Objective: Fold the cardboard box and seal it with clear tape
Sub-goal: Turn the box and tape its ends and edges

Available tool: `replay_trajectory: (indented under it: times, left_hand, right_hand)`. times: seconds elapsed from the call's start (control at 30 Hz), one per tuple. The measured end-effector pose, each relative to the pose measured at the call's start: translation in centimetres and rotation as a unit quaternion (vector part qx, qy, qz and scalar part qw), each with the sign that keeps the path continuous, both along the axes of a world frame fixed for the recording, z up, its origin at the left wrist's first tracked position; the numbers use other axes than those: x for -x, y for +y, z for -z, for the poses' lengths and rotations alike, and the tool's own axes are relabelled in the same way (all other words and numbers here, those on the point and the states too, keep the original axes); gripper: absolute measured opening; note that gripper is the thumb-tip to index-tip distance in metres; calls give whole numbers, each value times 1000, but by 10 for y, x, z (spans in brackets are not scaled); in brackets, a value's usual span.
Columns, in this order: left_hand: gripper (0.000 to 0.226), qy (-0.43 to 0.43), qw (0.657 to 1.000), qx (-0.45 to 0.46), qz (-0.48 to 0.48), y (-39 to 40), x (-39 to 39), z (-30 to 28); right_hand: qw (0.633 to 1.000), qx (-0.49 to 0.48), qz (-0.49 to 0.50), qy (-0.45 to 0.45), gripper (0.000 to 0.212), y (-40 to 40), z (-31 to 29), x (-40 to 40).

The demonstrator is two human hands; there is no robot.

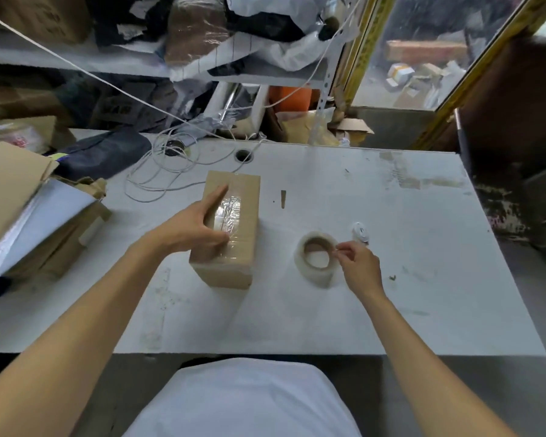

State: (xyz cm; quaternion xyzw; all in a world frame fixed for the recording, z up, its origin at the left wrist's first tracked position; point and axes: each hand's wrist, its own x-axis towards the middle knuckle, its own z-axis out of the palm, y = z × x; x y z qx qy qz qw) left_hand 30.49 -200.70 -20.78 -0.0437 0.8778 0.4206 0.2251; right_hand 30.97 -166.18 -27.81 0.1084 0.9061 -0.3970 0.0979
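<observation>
While the left hand [191, 230] lies flat, fingers straight, on the taped cardboard box [230, 228] mid-surface [391, 216], the right hand [358, 263] pinches the tape roll [316, 258] just beside it; the box looks light, stiff, slick where taped, best held by its sides.

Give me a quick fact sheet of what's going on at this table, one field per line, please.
Box: closed cardboard box on the white table, clear tape along its top
Left hand: left hand rests on the box, fingers straight
Right hand: right hand pinches at the rim of the tape roll
Tape roll: lies flat on the table, right of the box, apart from it
Nearby: small white round object behind the roll
</observation>
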Motion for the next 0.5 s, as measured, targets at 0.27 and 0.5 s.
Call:
replay_trajectory:
  times: [0.27, 0.5]
  left_hand:
    - [85, 79, 992, -23, -92, 14, -22, 17]
    - [73, 116, 986, 11, -116, 24, -37, 24]
  right_hand:
    - [957, -161, -238, 33, 46, 8, 30, 5]
    - [889, -270, -370, -10, 42, -4, 32, 12]
